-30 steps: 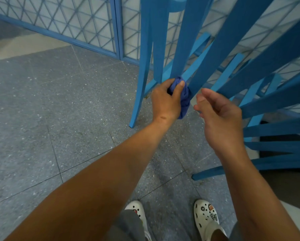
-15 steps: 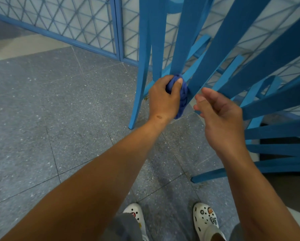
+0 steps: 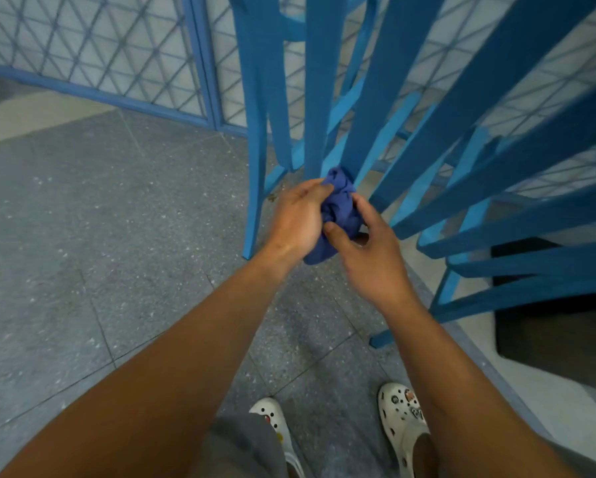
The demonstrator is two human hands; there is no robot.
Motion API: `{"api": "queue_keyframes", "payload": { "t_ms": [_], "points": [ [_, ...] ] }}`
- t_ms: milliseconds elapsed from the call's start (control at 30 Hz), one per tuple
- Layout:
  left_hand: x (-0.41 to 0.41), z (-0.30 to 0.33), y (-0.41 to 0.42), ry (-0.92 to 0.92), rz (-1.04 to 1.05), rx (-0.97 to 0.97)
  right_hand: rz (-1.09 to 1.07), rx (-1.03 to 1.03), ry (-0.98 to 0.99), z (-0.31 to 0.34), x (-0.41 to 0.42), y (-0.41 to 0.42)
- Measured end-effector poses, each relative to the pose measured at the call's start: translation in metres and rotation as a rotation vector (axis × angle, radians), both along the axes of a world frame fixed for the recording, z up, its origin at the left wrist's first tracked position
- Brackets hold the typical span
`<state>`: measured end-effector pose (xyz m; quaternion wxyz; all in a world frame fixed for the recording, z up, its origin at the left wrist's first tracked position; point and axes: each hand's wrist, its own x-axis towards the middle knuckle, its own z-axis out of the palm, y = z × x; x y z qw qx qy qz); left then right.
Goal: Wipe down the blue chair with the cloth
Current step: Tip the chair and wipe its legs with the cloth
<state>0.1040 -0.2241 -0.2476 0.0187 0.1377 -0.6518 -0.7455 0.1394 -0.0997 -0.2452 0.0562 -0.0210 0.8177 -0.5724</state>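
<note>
The blue chair [image 3: 410, 98] fills the upper right, its slats fanning down toward the floor. A crumpled dark blue cloth [image 3: 338, 215] sits bunched at the foot of the slats, between both hands. My left hand [image 3: 296, 219] grips the cloth from the left, fingers curled over its top. From the right, my right hand [image 3: 369, 257] pinches the same cloth, the thumb pressed into its lower part. Part of the cloth is hidden behind the fingers.
A blue-framed mesh partition [image 3: 117, 56] runs along the back. The floor is grey speckled tile [image 3: 83, 253]. A dark mat [image 3: 551, 339] lies at the right under the chair. My white clogs [image 3: 400, 419] stand at the bottom edge.
My right hand, which hovered beside the slats, has moved left and taken hold of the cloth. The left hand with the cloth has dropped slightly, away from the slat.
</note>
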Motion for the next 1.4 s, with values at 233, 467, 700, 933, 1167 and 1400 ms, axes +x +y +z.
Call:
{"api": "queue_keyframes", "payload": {
  "t_ms": [233, 467, 700, 933, 1167, 1400],
  "points": [
    [0.045, 0.034, 0.01, -0.035, -0.407, -0.19, -0.3, -0.14, 0.088, 0.008, 0.043, 0.02],
    [0.058, 0.083, 0.045, 0.257, -0.353, -0.29, -0.582, -0.033, 0.291, 0.04, 0.077, 0.056],
    [0.052, 0.102, 0.065, 0.333, -0.395, -0.043, -0.805, -0.095, 0.603, 0.087, 0.04, 0.055],
    [0.049, 0.077, 0.06, 0.262, -0.497, -0.159, -0.852, -0.228, 0.145, 0.029, 0.025, 0.052],
    [0.047, 0.076, 0.061, 0.271, -0.474, -0.148, -0.829, -0.418, 0.226, 0.062, 0.028, 0.053],
    [0.049, 0.081, 0.063, 0.326, -0.559, -0.034, -0.867, -0.377, 0.166, 0.063, 0.031, 0.043]
  ]
}}
